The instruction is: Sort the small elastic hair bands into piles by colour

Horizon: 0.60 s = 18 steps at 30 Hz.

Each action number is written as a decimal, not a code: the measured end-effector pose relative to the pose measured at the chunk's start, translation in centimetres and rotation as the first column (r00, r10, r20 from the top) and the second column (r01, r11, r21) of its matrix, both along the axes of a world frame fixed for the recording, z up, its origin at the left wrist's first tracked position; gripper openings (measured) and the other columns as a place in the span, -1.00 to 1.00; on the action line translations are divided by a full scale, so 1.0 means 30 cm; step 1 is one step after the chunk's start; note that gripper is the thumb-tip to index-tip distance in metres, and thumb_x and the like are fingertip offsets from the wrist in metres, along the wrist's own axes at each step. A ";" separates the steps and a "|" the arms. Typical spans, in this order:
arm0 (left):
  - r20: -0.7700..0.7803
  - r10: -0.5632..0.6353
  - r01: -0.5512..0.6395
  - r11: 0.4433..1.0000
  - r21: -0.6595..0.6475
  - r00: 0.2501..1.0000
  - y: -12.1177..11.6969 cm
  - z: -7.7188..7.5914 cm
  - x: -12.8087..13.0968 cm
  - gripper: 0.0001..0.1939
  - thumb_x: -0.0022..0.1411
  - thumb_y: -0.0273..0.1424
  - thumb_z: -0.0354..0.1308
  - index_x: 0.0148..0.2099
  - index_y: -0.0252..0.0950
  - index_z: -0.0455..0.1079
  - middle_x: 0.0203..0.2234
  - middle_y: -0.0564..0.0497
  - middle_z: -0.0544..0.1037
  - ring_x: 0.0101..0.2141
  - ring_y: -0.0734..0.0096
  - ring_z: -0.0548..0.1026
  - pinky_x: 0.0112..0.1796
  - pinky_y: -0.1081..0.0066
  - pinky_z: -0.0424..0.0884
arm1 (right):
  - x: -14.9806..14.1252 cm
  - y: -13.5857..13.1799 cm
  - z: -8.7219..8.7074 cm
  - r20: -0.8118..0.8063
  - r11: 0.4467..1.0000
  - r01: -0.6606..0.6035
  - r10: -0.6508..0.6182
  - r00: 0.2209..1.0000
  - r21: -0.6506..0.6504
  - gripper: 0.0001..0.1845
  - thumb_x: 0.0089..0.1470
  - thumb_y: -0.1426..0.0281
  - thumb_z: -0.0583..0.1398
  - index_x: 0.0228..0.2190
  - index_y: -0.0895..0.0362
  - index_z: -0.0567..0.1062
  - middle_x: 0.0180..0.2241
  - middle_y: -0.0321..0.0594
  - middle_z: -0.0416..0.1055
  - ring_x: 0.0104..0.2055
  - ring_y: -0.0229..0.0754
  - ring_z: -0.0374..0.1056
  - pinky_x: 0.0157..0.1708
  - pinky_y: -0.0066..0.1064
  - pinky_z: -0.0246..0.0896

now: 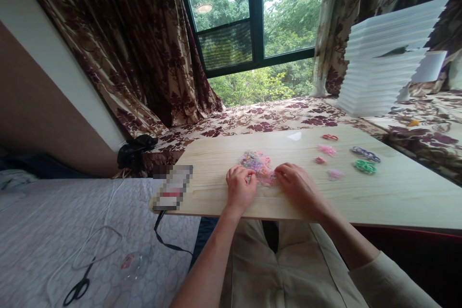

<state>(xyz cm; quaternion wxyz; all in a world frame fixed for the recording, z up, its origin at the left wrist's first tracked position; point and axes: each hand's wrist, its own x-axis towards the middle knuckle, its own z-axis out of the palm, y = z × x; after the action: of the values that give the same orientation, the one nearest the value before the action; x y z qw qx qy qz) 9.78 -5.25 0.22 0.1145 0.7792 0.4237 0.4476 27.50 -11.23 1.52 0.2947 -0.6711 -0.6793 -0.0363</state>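
Observation:
A mixed pile of small colourful loops [257, 161], which look like elastic hair ties, lies on the pale wooden table [212, 154]. My left hand [241, 186] is at the near left edge of the pile, its fingers curled closed; whatever they grip is too small to make out. Across the pile, my right hand [298, 183] reaches in from the right with fingers stretched out, the tips touching the loops. Sorted bunches lie farther right: red loops [329, 137], pink loops [327, 150], a small darker pink bunch [320, 160], pale pink loops [335, 174], purple loops [365, 154] and green loops [365, 167].
A blurred-out phone-like object [173, 187] with a black strap lies at the table's left edge. Beyond the table are a floral-covered ledge [252, 118], a window and a white pleated lampshade-like object [378, 57]. Scissors [77, 291] and a white cable rest on the bed at left.

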 end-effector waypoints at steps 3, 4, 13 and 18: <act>0.002 -0.008 0.008 1.000 0.000 1.000 0.001 -0.002 -0.001 -0.85 0.20 -0.49 0.12 -0.34 -0.20 0.51 -0.33 -0.01 0.59 -0.04 0.21 0.42 0.08 0.14 0.30 | -0.002 -0.005 0.005 -0.013 1.000 0.010 -0.010 1.000 0.025 -0.71 0.21 0.37 0.02 -0.35 0.11 0.53 -0.30 -0.12 0.55 -0.26 -0.12 0.41 -0.21 -0.34 0.17; 0.003 -0.008 0.008 1.000 -0.001 1.000 0.001 -0.002 -0.001 -0.85 0.20 -0.49 0.13 -0.34 -0.20 0.51 -0.33 -0.01 0.59 -0.05 0.21 0.42 0.08 0.13 0.31 | -0.003 -0.007 0.007 -0.026 0.999 0.024 -0.023 0.999 0.036 -0.72 0.20 0.36 0.03 -0.36 0.10 0.53 -0.30 -0.13 0.55 -0.27 -0.12 0.41 -0.23 -0.34 0.18; 0.010 -0.003 0.003 1.000 -0.014 1.000 -0.002 0.005 -0.001 -0.85 0.18 -0.51 0.14 -0.35 -0.21 0.51 -0.32 -0.01 0.60 -0.04 0.20 0.42 0.09 0.11 0.30 | -0.005 -0.010 0.011 -0.186 0.986 0.143 -0.125 0.975 0.087 -0.65 0.14 0.38 0.05 -0.07 0.09 0.50 -0.35 -0.19 0.55 -0.30 -0.11 0.43 -0.26 -0.31 0.23; 0.009 0.000 0.001 1.000 -0.016 1.000 -0.005 0.006 -0.001 -0.86 0.18 -0.51 0.14 -0.34 -0.23 0.52 -0.31 -0.02 0.61 -0.04 0.19 0.42 0.09 0.11 0.31 | -0.007 -0.014 0.013 -0.062 0.994 0.022 -0.015 0.998 0.109 -0.74 0.05 0.50 0.07 -0.44 0.07 0.56 -0.26 -0.14 0.52 -0.19 -0.10 0.39 -0.13 -0.28 0.24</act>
<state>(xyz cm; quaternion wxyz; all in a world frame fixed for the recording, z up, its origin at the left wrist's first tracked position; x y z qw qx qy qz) 9.77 -5.40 0.39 0.1226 0.7764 0.4265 0.4476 27.29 -11.64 1.91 0.3515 -0.6610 -0.6607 -0.0559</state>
